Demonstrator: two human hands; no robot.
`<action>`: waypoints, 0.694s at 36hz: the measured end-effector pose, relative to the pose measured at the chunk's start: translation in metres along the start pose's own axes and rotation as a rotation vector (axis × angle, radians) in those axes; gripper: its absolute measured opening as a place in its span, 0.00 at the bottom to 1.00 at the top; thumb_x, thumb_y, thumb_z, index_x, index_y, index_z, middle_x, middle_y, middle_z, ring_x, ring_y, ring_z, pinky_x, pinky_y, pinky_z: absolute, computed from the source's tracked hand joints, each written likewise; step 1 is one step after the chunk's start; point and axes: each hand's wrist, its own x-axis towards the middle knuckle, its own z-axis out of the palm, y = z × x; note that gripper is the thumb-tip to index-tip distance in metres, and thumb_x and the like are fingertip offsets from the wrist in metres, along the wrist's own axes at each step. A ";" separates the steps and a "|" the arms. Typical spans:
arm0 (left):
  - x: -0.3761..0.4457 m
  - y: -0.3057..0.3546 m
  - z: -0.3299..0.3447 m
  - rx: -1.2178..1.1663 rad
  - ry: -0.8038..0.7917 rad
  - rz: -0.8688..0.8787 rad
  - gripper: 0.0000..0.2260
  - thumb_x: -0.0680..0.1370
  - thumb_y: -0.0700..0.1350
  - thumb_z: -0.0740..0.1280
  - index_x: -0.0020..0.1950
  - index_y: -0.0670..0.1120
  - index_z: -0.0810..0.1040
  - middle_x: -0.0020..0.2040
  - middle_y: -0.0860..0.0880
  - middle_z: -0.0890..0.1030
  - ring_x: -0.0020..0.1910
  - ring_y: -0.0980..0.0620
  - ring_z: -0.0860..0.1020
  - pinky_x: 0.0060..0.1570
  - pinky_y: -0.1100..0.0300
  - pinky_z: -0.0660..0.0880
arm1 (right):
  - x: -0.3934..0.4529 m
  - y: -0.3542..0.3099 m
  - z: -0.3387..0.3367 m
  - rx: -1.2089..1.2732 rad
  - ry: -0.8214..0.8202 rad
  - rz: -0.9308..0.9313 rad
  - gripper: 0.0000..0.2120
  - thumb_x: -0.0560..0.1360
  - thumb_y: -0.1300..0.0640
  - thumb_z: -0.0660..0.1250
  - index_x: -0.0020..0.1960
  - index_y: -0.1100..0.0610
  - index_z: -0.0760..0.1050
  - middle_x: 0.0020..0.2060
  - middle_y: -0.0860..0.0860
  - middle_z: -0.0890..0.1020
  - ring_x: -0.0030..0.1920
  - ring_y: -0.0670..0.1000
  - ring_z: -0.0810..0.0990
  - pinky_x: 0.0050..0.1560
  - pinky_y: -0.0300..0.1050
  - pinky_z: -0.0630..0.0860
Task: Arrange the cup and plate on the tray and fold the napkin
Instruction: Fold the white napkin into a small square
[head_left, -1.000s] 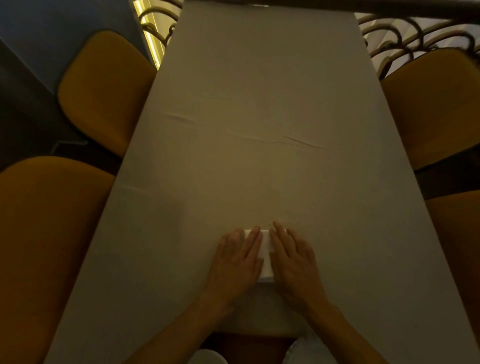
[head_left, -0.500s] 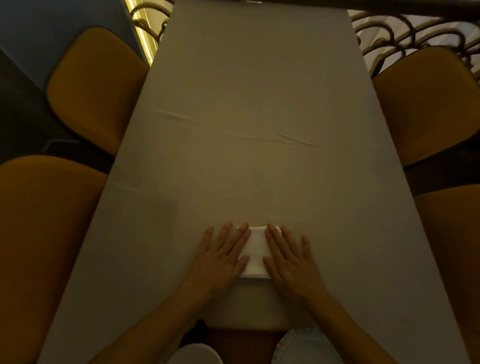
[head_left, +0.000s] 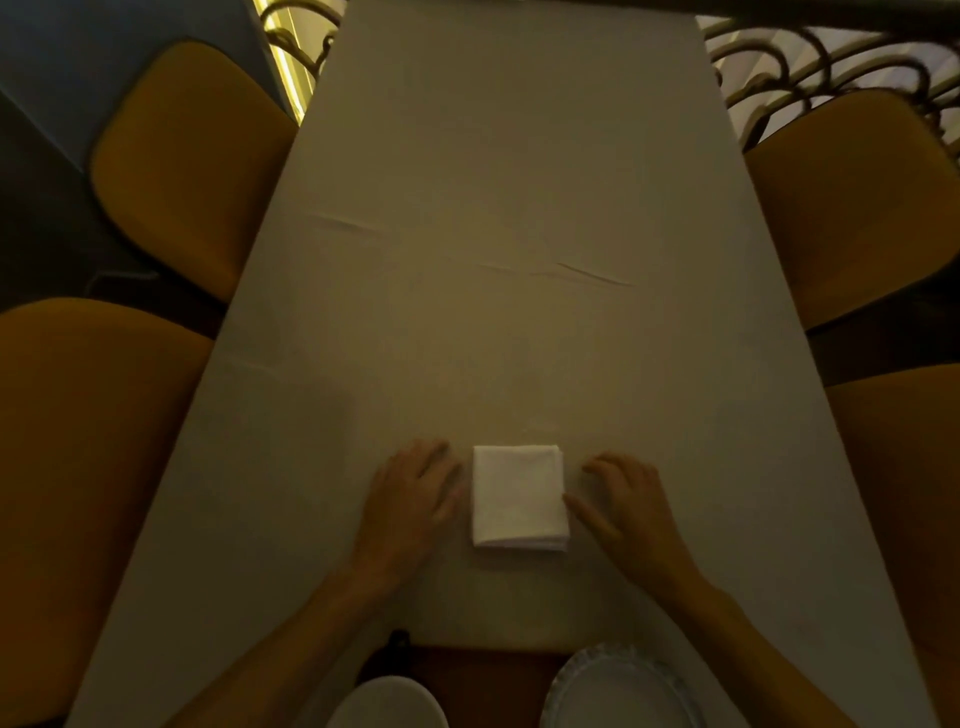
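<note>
Napkin (head_left: 518, 496), white cloth folded into a thick square with stacked layers visible along its near edge, lies flat on a long table covered by a plain pale tablecloth (head_left: 509, 218), toward the 6 o'clock end of the surface. Left hand (head_left: 413, 499) rests palm-down on the cloth at the napkin's 9 o'clock side, fingers loosely extended and holding nothing; whether its fingertips touch the napkin's edge cannot be told. Right hand (head_left: 621, 501) rests at the 3 o'clock side, fingers slightly curled and spread, empty, its thumb tip at or just beside the napkin's right edge. Round white plate with a ribbed rim (head_left: 618, 691) sits at 6 o'clock, below the table's near edge, partly cut off by the frame; a second white rounded object (head_left: 387, 704), too cropped to identify, lies at its 9 o'clock side. Both appear to rest on a dark reddish-brown surface (head_left: 483, 680). Mustard-yellow padded chairs (head_left: 192, 161) flank the table at 9 and 3 o'clock. Dark scrolled metal railing (head_left: 810, 57) shows at 1 o'clock.
</note>
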 end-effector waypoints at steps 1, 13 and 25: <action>0.002 0.004 -0.002 -0.088 0.041 -0.039 0.20 0.77 0.55 0.55 0.51 0.45 0.81 0.53 0.45 0.79 0.54 0.43 0.76 0.55 0.51 0.74 | 0.001 -0.002 -0.002 -0.032 0.019 0.018 0.35 0.70 0.26 0.49 0.59 0.52 0.75 0.57 0.50 0.75 0.57 0.51 0.70 0.55 0.49 0.70; 0.022 0.038 -0.011 -0.285 -0.291 -0.524 0.11 0.74 0.54 0.68 0.41 0.48 0.78 0.46 0.46 0.82 0.48 0.46 0.79 0.47 0.54 0.76 | 0.036 -0.025 -0.003 0.188 -0.223 0.391 0.20 0.69 0.38 0.70 0.32 0.55 0.79 0.27 0.48 0.78 0.31 0.50 0.77 0.36 0.45 0.71; 0.030 0.031 -0.004 -0.361 -0.370 -0.637 0.11 0.70 0.54 0.72 0.38 0.47 0.78 0.42 0.46 0.82 0.44 0.46 0.80 0.39 0.59 0.70 | 0.051 -0.025 0.004 0.277 -0.361 0.629 0.25 0.57 0.39 0.78 0.43 0.57 0.79 0.39 0.55 0.82 0.39 0.54 0.82 0.42 0.51 0.82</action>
